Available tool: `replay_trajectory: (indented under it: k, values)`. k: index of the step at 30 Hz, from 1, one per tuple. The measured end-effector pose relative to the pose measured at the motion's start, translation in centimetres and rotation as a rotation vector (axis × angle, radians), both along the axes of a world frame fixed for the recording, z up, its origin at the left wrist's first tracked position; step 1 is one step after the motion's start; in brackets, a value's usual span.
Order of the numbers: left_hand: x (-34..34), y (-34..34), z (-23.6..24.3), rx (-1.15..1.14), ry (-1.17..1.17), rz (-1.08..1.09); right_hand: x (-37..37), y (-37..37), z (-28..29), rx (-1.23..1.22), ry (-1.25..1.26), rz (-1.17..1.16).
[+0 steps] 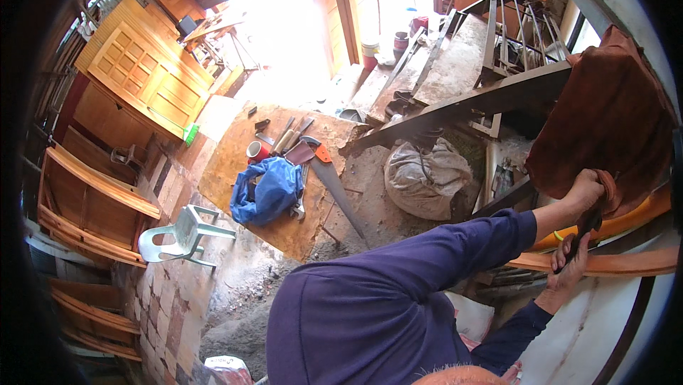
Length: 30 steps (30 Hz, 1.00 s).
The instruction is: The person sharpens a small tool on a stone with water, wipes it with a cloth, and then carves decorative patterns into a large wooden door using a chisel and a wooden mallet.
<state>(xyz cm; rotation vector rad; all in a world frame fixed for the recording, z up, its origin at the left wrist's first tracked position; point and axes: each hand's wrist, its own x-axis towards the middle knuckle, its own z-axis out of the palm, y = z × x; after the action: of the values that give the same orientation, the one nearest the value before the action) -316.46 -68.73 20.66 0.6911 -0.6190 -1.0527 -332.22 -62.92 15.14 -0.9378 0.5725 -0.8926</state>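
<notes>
A large reddish-brown piece of cloth or leather (605, 122) hangs at the far right. Its lower end narrows to a gathered fold beside my left hand (588, 191), whose fingers are closed around that fold. Below it, my right hand (567, 265) grips a dark, narrow strip (590, 222) that runs up towards the left hand; whether strip and cloth are one piece I cannot tell. Both hands are close together, above a curved wooden board (626, 262). A yellow curved thing (565, 234) shows just behind the hands.
Left of my arms, a blue cloth bag (267, 189), a handsaw (334, 182), a red cup (257, 150) and chisels lie on a plywood sheet (224, 164). A whitish sack (427, 179), a dark metal beam (469, 104), a plastic chair (181, 236) and wooden doors (146, 72) stand around.
</notes>
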Motion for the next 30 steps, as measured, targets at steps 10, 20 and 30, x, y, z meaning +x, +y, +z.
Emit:
replay_trajectory:
  k: [10, 20, 30]
  values:
    - [0.9, -2.5, -2.2, 0.148, -0.416, 0.370, 4.0, 7.4, 3.4, -0.014, 0.223, -0.284]
    - [0.2, 0.4, 0.0, -0.080, -0.046, -0.174, 0.5, 3.2, 1.0, -0.313, 0.382, -0.591]
    - [-2.2, 0.1, -0.9, -0.001, -0.473, 0.402, 4.5, 4.2, 0.6, -1.145, 0.878, -0.908]
